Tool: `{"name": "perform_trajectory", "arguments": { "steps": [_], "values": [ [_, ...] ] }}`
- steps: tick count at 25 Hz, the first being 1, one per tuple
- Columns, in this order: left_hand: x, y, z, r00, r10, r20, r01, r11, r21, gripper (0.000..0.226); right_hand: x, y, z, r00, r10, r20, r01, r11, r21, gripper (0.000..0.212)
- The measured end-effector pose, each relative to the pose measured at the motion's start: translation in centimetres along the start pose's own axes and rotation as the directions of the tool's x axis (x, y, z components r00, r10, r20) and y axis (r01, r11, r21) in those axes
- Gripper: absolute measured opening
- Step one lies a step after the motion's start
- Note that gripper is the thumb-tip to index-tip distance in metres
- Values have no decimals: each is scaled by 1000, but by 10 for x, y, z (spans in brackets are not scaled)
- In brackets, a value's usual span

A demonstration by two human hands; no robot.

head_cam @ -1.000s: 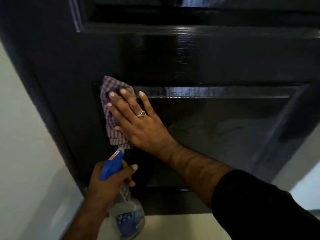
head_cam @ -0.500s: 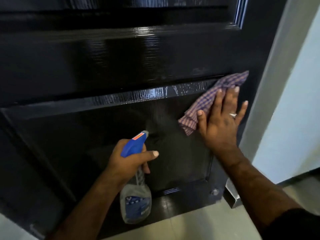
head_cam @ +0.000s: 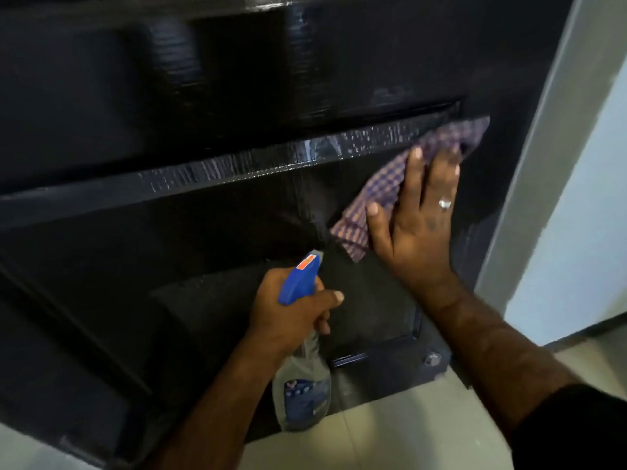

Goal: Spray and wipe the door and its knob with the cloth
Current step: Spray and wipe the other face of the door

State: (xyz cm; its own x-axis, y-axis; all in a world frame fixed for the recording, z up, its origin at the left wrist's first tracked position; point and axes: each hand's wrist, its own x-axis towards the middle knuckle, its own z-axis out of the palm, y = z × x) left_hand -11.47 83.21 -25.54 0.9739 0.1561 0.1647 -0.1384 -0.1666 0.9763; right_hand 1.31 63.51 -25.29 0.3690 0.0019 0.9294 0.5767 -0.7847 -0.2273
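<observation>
1. Door (head_cam: 142, 96): the dark panelled face fills the left and centre of your view. The ledge above the lower panel carries wet streaks, so cleaner has reached it. No knob is in view here.
2. Left hand (head_cam: 288, 310): your fingers are clenched around the neck of the spray bottle (head_cam: 302, 391), one finger extended beside the blue trigger head. The nozzle points up at the lower panel. Compared with half a second ago the bottle holds almost the same spot and aim, and a faint mist hangs above the nozzle, so spraying appears to be in hand.
3. Cloth (head_cam: 390, 184): the checked cloth lies flat on the door at the panel's upper right corner, one corner reaching the right stile.
4. Right hand (head_cam: 417, 225): your palm and spread fingers press the cloth against the door, pinning rather than gripping it. A second ago it worked the panel's left end; now it sits at the right end, so one full pass along this ledge looks complete.
5. Finding: the lower panel below the cloth and the knob remain to be wiped.
</observation>
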Motion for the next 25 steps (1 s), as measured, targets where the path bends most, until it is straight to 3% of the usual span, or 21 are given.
{"name": "perform_trajectory", "arguments": {
  "steps": [4, 6, 8, 10, 12, 13, 15, 16, 17, 18, 21, 23, 25],
  "values": [
    [-33, -36, -53, 996, -69, -52, 69, 998, -4, 28, -101, -11, 24, 978, 191, 90, -184, 980, -74, 82],
    [-52, -43, -87, 983, -102, -154, 93, 994, -65, 34, -85, -45, 36, 957, 290, 15, -289, 957, -41, 81],
    [-69, -46, -119, 968, -96, -233, 75, 993, -95, 39, -53, -100, 52, 953, 296, -58, -298, 954, -30, 80],
    [-82, -45, -148, 962, -59, -267, 42, 997, -69, 36, -47, -172, 74, 992, 127, -22, -126, 992, 11, 80],
    [-92, -44, -172, 956, -29, -291, 17, 999, -44, 38, -69, -236, 94, 978, -192, 87, 184, 978, 95, 77],
    [-98, -45, -182, 951, -25, -308, 13, 999, -42, 39, -84, -257, 101, 909, -387, 153, 367, 919, 146, 72],
    [-107, -43, -198, 952, -24, -307, 15, 999, -33, 31, -105, -264, 107, 672, -703, 232, 667, 711, 222, 54],
    [-109, -45, -203, 958, -27, -286, 22, 1000, -21, 32, -105, -249, 104, 590, -771, 241, 744, 635, 208, 48],
    [-110, -48, -205, 963, -34, -269, 32, 999, -10, 37, -100, -228, 98, 575, -783, 237, 769, 616, 170, 46],
    [-110, -53, -204, 961, -47, -274, 46, 999, -9, 41, -97, -202, 91, 617, -752, 233, 746, 653, 131, 46],
    [-102, -68, -189, 955, -96, -281, 74, 994, -85, 67, -94, -89, 55, 887, -439, 139, 447, 894, -28, 75],
    [-95, -73, -175, 962, -107, -250, 81, 990, -115, 64, -104, -39, 30, 969, -208, 135, 227, 963, -143, 90],
    [-92, -73, -163, 973, -119, -200, 95, 987, -126, 51, -121, -48, 33, 986, 98, 135, -75, 983, -167, 90]
  ]
}}
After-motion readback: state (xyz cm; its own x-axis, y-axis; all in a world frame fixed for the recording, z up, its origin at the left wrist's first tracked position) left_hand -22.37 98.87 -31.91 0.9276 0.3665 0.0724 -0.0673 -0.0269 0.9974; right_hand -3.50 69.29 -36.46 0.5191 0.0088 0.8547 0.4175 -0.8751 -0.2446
